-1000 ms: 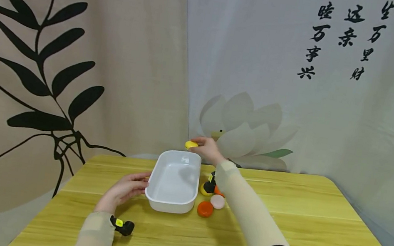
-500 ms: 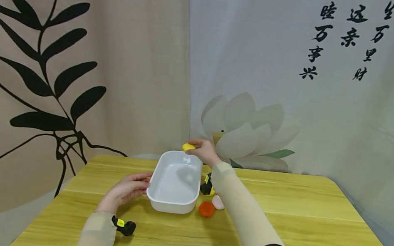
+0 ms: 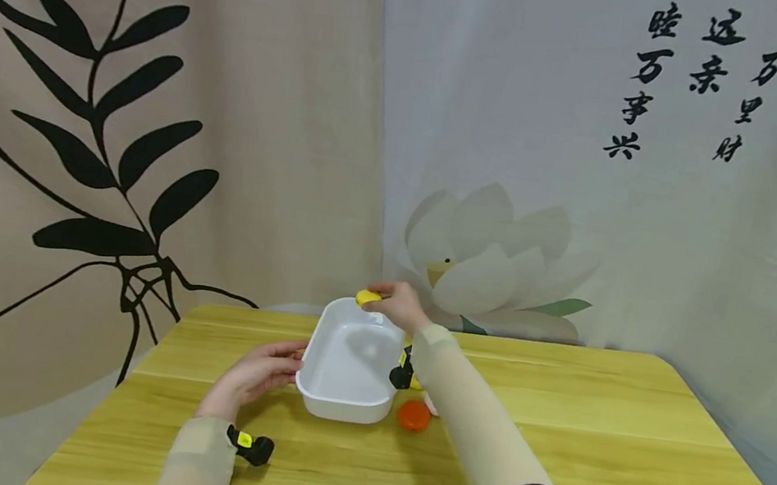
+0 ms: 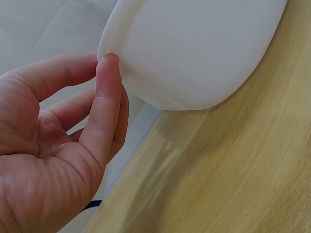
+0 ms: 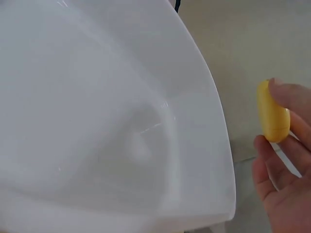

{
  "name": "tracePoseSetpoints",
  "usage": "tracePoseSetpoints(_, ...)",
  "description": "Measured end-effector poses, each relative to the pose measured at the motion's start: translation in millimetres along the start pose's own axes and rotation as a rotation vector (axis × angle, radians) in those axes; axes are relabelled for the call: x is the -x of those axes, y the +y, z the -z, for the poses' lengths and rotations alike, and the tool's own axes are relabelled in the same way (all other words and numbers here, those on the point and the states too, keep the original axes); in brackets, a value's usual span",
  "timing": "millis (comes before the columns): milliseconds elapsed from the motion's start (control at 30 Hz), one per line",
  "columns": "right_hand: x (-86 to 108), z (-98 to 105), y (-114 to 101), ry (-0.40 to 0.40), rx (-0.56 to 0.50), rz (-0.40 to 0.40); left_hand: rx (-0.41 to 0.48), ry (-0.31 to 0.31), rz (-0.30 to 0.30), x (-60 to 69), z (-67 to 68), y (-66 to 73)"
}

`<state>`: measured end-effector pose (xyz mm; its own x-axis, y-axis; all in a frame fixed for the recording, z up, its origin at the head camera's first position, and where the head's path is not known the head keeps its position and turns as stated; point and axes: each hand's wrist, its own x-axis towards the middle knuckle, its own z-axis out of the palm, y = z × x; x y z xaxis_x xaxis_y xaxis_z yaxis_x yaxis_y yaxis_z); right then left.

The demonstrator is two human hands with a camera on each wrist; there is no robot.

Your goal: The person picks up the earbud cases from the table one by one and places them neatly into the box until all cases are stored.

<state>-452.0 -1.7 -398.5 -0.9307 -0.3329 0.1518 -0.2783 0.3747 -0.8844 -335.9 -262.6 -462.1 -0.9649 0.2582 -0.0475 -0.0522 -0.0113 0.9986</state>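
A white rectangular dish point(image 3: 350, 366) stands on the wooden table. The left hand point(image 3: 258, 377) touches its left side; in the left wrist view the left hand point(image 4: 73, 116) has thumb and fingertips at the rim of the dish point(image 4: 194, 48). Over the far end of the dish, the right hand point(image 3: 400, 305) pinches a small yellow rounded piece point(image 3: 367, 298). In the right wrist view the right hand point(image 5: 289, 160) holds the yellow piece point(image 5: 274, 114) between thumb and fingers, outside the rim of the dish point(image 5: 199, 111). The inside of the dish shows nothing in it.
An orange-red round piece point(image 3: 414, 415) lies right of the dish, with a pale pink piece point(image 3: 430, 403) partly hidden by the right forearm. Some yellow shows behind the right wrist camera point(image 3: 403, 371). A printed curtain point(image 3: 284, 137) hangs behind the table.
The right hand has moved slightly left and down with the yellow piece, nearer the dish's far rim. Its forearm now covers more of the pieces beside the dish. The left hand stays at the dish.
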Motion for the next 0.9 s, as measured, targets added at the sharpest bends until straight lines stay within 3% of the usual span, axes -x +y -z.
tracePoseSetpoints(367, -2.2, -14.8, 1.1, 0.052, 0.010, -0.009, 0.006, 0.000, 0.014, 0.8, -2.2, 2.6)
tracePoseSetpoints(700, -2.1, -25.1, -2.4, 0.048, 0.017, 0.009, 0.010, 0.027, 0.006, 3.7, -1.5, 1.8)
tracePoseSetpoints(900, -4.6, -30.0, 4.2, 0.035, 0.031, -0.029, 0.021, 0.026, 0.014, 2.1, -1.4, 0.9)
